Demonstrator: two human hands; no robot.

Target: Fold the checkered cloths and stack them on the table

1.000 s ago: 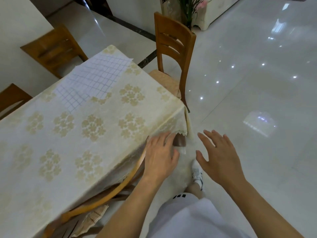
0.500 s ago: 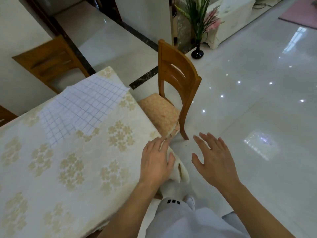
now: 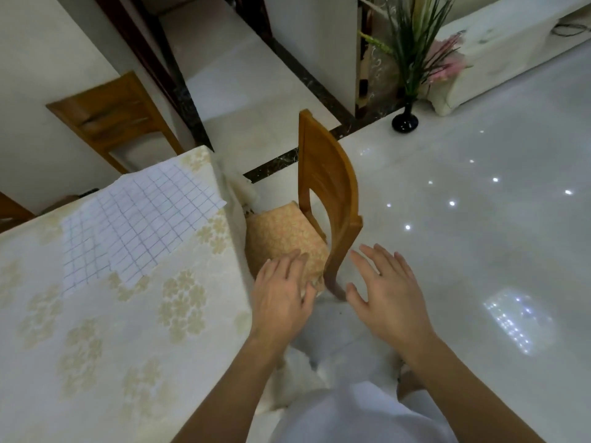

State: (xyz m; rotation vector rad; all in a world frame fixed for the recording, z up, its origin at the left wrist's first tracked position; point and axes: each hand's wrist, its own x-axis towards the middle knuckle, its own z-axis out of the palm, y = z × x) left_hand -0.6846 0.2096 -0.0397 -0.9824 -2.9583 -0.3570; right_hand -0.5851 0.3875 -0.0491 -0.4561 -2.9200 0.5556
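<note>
The bench, draped in a cream tablecloth with pale gold flower clusters, is the landmark here. On its far end lies the checkered cloth, white with thin blue-grey grid lines, spread flat in a partly folded state, its far right corner reaching the bench's right edge. Past that edge, just beside the bench, stands a wooden chair with a patterned orange seat cushion tucked partly under the tablecloth's hanging side. The left hand hovers over the bench's right edge and the near corner of the chair seat, palm down, fingers straight and relaxed, holding nothing; whether it touches the seat is unclear. The right hand is further from the bench, beyond the chair's back leg, over the glossy white floor, fingers spread and empty. Beyond the bench's far end another wooden chair stands against the wall. Well away from the bench, a black vase with green stems and pink flowers sits on the floor.
</note>
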